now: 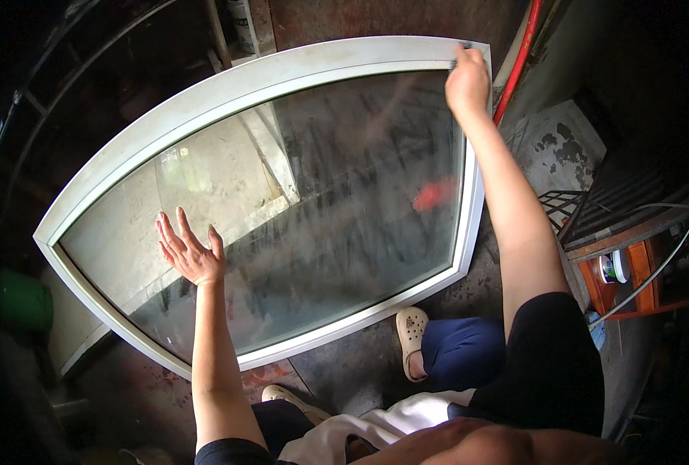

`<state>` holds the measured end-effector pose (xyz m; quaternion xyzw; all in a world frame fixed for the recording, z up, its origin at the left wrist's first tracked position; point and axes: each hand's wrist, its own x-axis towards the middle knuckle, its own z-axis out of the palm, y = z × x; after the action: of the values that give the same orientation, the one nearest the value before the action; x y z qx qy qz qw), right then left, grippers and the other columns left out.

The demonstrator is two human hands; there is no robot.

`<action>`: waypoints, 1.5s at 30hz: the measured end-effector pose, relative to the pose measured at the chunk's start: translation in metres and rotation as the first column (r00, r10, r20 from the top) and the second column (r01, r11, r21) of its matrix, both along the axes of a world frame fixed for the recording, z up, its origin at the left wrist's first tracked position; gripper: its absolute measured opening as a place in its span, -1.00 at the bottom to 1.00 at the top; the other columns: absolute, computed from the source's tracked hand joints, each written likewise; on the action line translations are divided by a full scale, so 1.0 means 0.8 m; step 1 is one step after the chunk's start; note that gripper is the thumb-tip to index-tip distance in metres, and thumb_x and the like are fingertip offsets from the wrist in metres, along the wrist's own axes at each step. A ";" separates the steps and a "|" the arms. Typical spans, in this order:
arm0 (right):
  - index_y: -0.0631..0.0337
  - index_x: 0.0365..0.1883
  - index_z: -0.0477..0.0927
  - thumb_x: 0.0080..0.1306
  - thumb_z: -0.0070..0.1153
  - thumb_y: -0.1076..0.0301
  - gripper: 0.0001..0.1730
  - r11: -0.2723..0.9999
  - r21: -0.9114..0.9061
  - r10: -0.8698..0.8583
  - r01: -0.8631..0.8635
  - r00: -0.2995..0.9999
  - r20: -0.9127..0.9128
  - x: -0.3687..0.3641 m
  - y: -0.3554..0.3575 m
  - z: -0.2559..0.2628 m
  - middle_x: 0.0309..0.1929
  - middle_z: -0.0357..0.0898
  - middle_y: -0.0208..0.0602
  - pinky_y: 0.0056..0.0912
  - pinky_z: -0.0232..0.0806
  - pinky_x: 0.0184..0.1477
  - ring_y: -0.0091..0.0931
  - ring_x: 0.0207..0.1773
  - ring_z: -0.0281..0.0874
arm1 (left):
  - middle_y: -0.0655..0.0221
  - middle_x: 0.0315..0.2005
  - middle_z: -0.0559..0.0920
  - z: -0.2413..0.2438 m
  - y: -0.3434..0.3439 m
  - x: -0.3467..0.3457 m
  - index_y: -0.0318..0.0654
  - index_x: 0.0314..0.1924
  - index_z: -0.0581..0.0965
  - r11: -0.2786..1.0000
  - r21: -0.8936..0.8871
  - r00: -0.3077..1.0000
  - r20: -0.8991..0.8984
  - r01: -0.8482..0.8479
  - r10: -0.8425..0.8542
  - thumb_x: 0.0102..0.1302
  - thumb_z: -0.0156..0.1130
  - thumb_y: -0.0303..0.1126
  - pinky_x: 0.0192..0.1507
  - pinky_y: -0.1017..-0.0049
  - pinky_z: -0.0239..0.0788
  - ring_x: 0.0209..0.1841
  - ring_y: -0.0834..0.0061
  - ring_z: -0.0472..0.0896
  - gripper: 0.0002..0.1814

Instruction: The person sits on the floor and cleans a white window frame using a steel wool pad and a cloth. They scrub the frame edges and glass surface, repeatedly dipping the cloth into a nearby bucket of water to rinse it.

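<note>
A glazed window sash with a white frame spreads before me, its far edge bowed. Streaks and smudges mark the glass pane, which also mirrors a pale wall and a red patch. My left hand, palm down with fingers apart, appears to rest on the left part of the glass. At the far right corner of the frame, my right hand is closed around a small dark object. Most of that object is hidden by my fingers, so its kind is unclear.
A red hose runs past the right corner. Beyond my right arm are a black wire rack and an orange-brown wooden unit holding a white tub. A green container is at left. My clogs stand by the near edge.
</note>
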<state>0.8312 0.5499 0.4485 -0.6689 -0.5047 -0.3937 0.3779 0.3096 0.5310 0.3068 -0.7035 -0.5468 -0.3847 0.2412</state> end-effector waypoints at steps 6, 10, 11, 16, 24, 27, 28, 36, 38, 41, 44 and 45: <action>0.25 -0.01 0.59 0.22 -0.02 0.59 -0.64 0.976 -0.030 0.219 -0.217 0.970 0.109 -0.029 -0.026 0.012 -0.09 0.53 -0.14 -0.24 0.36 0.06 -0.17 -0.01 0.50 | 0.12 0.43 0.11 0.000 -0.002 -0.002 -0.04 0.43 0.14 1.000 -0.002 1.000 0.014 0.011 -0.011 0.26 0.10 -0.13 0.40 0.07 -0.13 0.46 0.08 0.06 -0.25; 0.19 0.02 0.60 0.22 -0.04 0.59 -0.60 0.995 -0.071 0.062 -0.064 0.998 -0.026 0.077 -0.017 0.023 -0.07 0.54 -0.12 -0.26 0.37 0.07 -0.16 0.00 0.51 | 0.10 0.42 0.12 -0.003 0.002 0.002 -0.04 0.43 0.15 1.000 0.007 1.000 0.014 0.021 -0.022 0.24 0.12 -0.15 0.40 0.08 -0.13 0.46 0.09 0.06 -0.24; 0.18 0.02 0.61 0.22 -0.04 0.58 -0.60 0.998 -0.068 0.010 -0.011 1.000 -0.015 0.082 -0.015 0.023 -0.07 0.53 -0.12 -0.26 0.37 0.08 -0.16 0.00 0.51 | 0.09 0.42 0.12 -0.002 0.001 0.002 -0.03 0.43 0.15 1.000 0.007 1.000 0.015 0.027 -0.027 0.24 0.12 -0.15 0.40 0.08 -0.12 0.46 0.09 0.06 -0.24; 0.17 0.01 0.62 0.23 -0.01 0.54 -0.62 0.999 -0.023 -0.041 0.040 0.999 -0.008 0.092 -0.017 0.014 -0.06 0.54 -0.14 -0.27 0.36 0.08 -0.20 0.01 0.51 | 0.10 0.43 0.12 -0.005 0.002 0.000 -0.04 0.43 0.15 1.000 0.017 1.000 0.007 0.010 -0.010 0.28 0.05 -0.06 0.39 0.09 -0.16 0.46 0.09 0.09 -0.26; 0.22 0.05 0.58 0.27 -0.02 0.55 -0.63 0.995 -0.038 0.083 -0.091 0.982 -0.171 0.080 -0.056 -0.039 -0.09 0.51 -0.10 -0.24 0.36 0.04 -0.18 -0.03 0.51 | 0.09 0.42 0.13 -0.005 0.004 0.000 -0.04 0.43 0.15 1.000 0.023 1.000 0.004 0.012 -0.012 0.26 0.06 -0.07 0.38 0.09 -0.15 0.45 0.08 0.09 -0.25; 0.26 0.02 0.58 0.26 -0.02 0.50 -0.64 0.997 -0.070 -0.036 0.031 0.997 -0.073 0.099 -0.033 -0.012 -0.07 0.53 -0.05 -0.25 0.36 0.07 -0.18 0.01 0.51 | 0.09 0.42 0.12 -0.004 0.003 -0.002 -0.03 0.43 0.14 1.000 0.014 1.000 0.005 0.010 -0.010 0.25 0.08 -0.10 0.39 0.08 -0.15 0.46 0.08 0.08 -0.24; 0.26 0.02 0.59 0.24 -0.02 0.50 -0.63 0.997 -0.050 -0.056 0.053 0.996 -0.066 0.106 -0.023 -0.004 -0.06 0.54 -0.04 -0.24 0.36 0.09 -0.18 0.02 0.52 | 0.09 0.43 0.12 -0.005 0.002 0.000 -0.03 0.44 0.14 1.000 0.006 1.000 0.009 0.009 -0.009 0.24 0.11 -0.13 0.40 0.08 -0.15 0.46 0.08 0.07 -0.23; 0.32 0.07 0.53 0.26 -0.08 0.53 -0.60 0.971 0.239 0.055 0.009 0.965 -0.257 0.099 -0.001 -0.030 0.02 0.50 0.02 -0.18 0.27 0.18 -0.10 0.13 0.41 | 0.09 0.43 0.11 -0.004 0.002 0.003 -0.04 0.44 0.13 1.000 0.010 1.000 0.004 0.023 -0.023 0.26 0.09 -0.14 0.40 0.07 -0.15 0.46 0.07 0.06 -0.25; 0.29 0.07 0.54 0.25 -0.07 0.57 -0.60 0.976 0.211 -0.065 0.059 0.998 0.024 0.073 -0.017 -0.041 0.02 0.50 -0.01 -0.18 0.27 0.17 -0.12 0.13 0.40 | 0.09 0.42 0.12 -0.002 0.000 0.001 -0.04 0.44 0.13 1.000 -0.003 1.000 0.001 0.004 -0.004 0.27 0.09 -0.13 0.39 0.07 -0.13 0.45 0.06 0.07 -0.25; 0.24 0.06 0.55 0.22 -0.01 0.59 -0.59 0.982 0.187 -0.006 -0.003 0.999 0.048 0.059 -0.027 -0.054 0.00 0.50 -0.12 -0.16 0.26 0.16 -0.15 0.10 0.41 | 0.10 0.42 0.12 -0.002 -0.002 0.001 -0.04 0.43 0.14 1.000 -0.007 1.000 0.012 -0.003 0.003 0.27 0.09 -0.13 0.39 0.06 -0.12 0.45 0.05 0.08 -0.25; 0.23 0.05 0.55 0.22 -0.02 0.59 -0.60 0.984 0.169 0.042 -0.049 0.998 0.043 0.051 -0.040 -0.067 0.02 0.49 -0.15 -0.13 0.26 0.16 -0.14 0.09 0.42 | 0.10 0.42 0.12 -0.004 0.000 0.000 -0.04 0.43 0.14 1.000 0.020 1.000 0.002 0.019 -0.020 0.26 0.10 -0.13 0.39 0.06 -0.12 0.45 0.06 0.09 -0.25; 0.23 0.04 0.55 0.22 -0.02 0.58 -0.60 0.983 0.176 0.049 -0.055 0.998 0.040 0.049 -0.041 -0.067 0.02 0.50 -0.15 -0.13 0.26 0.15 -0.14 0.08 0.42 | 0.08 0.42 0.12 -0.004 0.001 0.001 -0.05 0.43 0.15 1.000 0.015 1.000 0.008 0.014 -0.014 0.25 0.09 -0.12 0.39 0.06 -0.13 0.45 0.06 0.08 -0.25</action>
<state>0.8704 0.5167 0.3950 -0.6122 -0.4917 -0.4386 0.4371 0.3104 0.5318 0.3037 -0.7041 -0.5399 -0.3930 0.2414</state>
